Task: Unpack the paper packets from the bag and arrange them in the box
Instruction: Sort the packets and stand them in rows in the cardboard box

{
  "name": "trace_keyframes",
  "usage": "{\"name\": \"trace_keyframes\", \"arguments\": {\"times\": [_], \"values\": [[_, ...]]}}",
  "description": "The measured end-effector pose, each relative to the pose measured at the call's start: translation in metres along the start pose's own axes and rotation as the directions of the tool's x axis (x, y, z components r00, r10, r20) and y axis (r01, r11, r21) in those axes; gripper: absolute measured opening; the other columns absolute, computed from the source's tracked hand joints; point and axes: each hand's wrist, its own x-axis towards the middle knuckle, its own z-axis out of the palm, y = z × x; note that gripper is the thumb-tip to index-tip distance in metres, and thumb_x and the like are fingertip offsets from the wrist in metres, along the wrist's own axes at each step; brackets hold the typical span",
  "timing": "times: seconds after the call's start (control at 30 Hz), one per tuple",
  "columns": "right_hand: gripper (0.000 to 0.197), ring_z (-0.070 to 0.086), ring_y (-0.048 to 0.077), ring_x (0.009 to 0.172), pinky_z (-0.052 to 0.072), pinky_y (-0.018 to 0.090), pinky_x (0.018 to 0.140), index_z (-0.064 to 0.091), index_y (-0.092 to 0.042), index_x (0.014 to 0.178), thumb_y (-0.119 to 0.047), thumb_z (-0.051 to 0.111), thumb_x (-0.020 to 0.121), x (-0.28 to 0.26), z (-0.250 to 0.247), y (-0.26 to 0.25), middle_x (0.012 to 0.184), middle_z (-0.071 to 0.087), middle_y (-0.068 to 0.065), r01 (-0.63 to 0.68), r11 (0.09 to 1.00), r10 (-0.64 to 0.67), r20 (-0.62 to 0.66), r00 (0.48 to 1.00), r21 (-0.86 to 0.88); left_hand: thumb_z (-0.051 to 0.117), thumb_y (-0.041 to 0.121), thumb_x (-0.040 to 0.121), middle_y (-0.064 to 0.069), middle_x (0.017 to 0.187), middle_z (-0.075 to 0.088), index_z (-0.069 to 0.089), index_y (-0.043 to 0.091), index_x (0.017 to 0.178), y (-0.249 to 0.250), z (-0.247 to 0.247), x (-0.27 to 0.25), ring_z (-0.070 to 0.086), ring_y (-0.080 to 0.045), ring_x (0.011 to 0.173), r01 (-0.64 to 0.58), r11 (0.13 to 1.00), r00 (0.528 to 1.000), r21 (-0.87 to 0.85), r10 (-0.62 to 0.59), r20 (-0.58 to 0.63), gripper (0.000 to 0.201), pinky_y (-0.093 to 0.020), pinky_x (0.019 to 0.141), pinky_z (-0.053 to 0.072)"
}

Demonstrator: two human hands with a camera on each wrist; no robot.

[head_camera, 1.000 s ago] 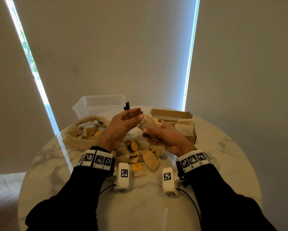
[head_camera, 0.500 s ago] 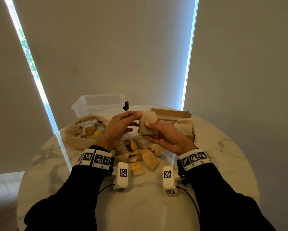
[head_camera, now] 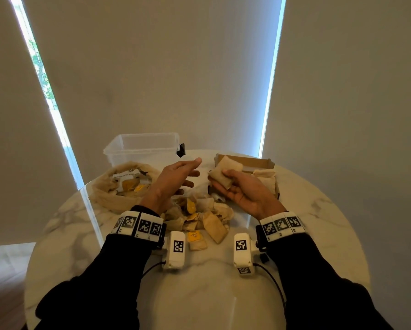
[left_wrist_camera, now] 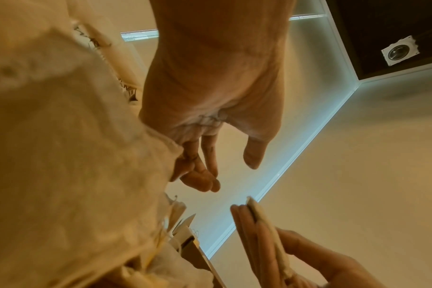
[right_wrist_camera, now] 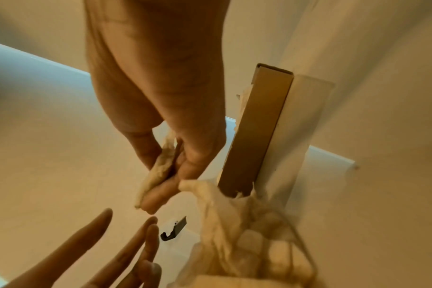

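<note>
Over the box (head_camera: 259, 161), right hand (head_camera: 245, 190) pinches packet (head_camera: 224, 172), hiding its underside; left hand (head_camera: 173, 178) spread.

**Hands apart above the table**

Your right hand (head_camera: 243, 190) is raised palm-up, thumb and fingers pinching a paper packet (head_camera: 224, 171). Your left hand (head_camera: 175, 178) hovers beside it, fingers loosely extended, holding nothing. Both forearms reach forward.

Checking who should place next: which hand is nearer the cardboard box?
Right. The right hand holds a packet at the cardboard box's near-left corner; the left hand hovers open, farther left.
</note>
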Motion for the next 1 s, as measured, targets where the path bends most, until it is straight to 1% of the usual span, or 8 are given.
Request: {"name": "trace_keyframes", "arguments": {"times": [0.07,0.17,0.3,0.4,0.57,0.73,0.87,1.0], "values": [[0.036,0.075,0.040,0.113,0.064,0.048,0.090,0.048,0.001,0.140,-0.003,0.059,0.106,0.001,-0.001,-0.001,0.128,0.070,0.030,0.000,1.000,0.000,-0.020,1.000,0.030,0.069,0.069,0.091,0.014,0.112,0.079,0.074,0.034,0.124,0.000,0.001,0.000,0.072,-0.017,0.102,0.016,1.000,0.999,0.024,-0.017,0.028,0.048,-0.038,0.085,0.052],[0.029,0.072,0.042,0.116,0.064,0.051,0.090,0.049,-0.001,0.134,-0.001,0.057,0.106,0.001,-0.001,-0.001,0.130,0.065,0.030,0.009,0.999,-0.008,-0.030,1.000,0.033,0.075,0.061,0.091,0.012,0.112,0.079,0.075,0.033,0.122,-0.002,0.003,-0.002,0.073,-0.017,0.106,0.012,0.998,0.998,0.058,-0.016,0.061,0.042,-0.036,0.086,0.055],[0.036,0.068,0.041,0.125,0.061,0.048,0.098,0.050,0.002,0.142,-0.006,0.055,0.107,0.001,0.001,0.002,0.135,0.067,0.027,-0.013,1.000,0.013,-0.009,1.000,-0.007,0.078,0.054,0.091,0.009,0.109,0.081,0.077,0.031,0.119,-0.003,0.003,-0.004,0.075,-0.016,0.103,0.005,0.997,0.997,0.078,-0.011,0.082,0.036,-0.034,0.086,0.057],[0.033,0.064,0.041,0.131,0.055,0.049,0.107,0.053,0.000,0.140,-0.008,0.053,0.108,0.001,0.003,0.004,0.138,0.066,0.027,-0.044,0.999,0.044,0.030,0.999,0.020,0.083,0.047,0.088,0.003,0.107,0.081,0.079,0.028,0.117,-0.006,0.003,-0.001,0.076,-0.016,0.099,0.001,0.996,0.998,0.087,-0.007,0.064,0.035,-0.035,0.086,0.058],[0.037,0.068,0.041,0.125,0.061,0.050,0.099,0.051,-0.001,0.145,-0.018,0.047,0.113,0.002,0.003,0.005,0.135,0.069,0.027,-0.076,0.993,0.072,0.053,0.996,0.087,0.084,0.035,0.091,-0.005,0.108,0.079,0.079,0.018,0.114,-0.009,0.001,0.002,0.071,-0.017,0.094,0.021,1.000,1.000,0.021,-0.021,0.020,0.029,-0.030,0.079,0.059],[0.036,0.069,0.040,0.124,0.064,0.047,0.093,0.058,-0.001,0.140,-0.021,0.042,0.114,0.000,0.004,0.006,0.132,0.072,0.024,-0.076,0.993,0.073,0.036,0.997,0.089,0.081,0.034,0.093,-0.011,0.113,0.078,0.073,0.008,0.120,-0.007,0.005,0.002,0.079,-0.024,0.092,0.118,0.992,0.985,-0.049,-0.111,0.132,0.038,-0.027,0.072,0.063],[0.034,0.072,0.039,0.119,0.065,0.046,0.092,0.060,-0.004,0.136,-0.025,0.057,0.110,-0.002,0.006,0.005,0.127,0.074,0.024,-0.042,0.999,0.042,0.020,0.999,-0.022,0.088,0.023,0.086,-0.013,0.106,0.081,0.076,0.005,0.114,-0.011,0.005,0.003,0.080,-0.021,0.092,0.083,0.995,0.987,-0.052,-0.075,0.139,0.035,-0.027,0.078,0.064],[0.037,0.076,0.034,0.114,0.064,0.042,0.096,0.064,-0.002,0.135,-0.020,0.069,0.103,-0.008,0.013,0.008,0.121,0.077,0.022,-0.058,0.979,0.067,0.041,0.997,-0.196,0.090,0.029,0.084,-0.011,0.103,0.082,0.077,0.006,0.115,-0.014,0.002,0.008,0.079,-0.021,0.092,0.045,0.999,0.997,-0.022,-0.044,0.060,0.041,-0.029,0.080,0.064]]}}
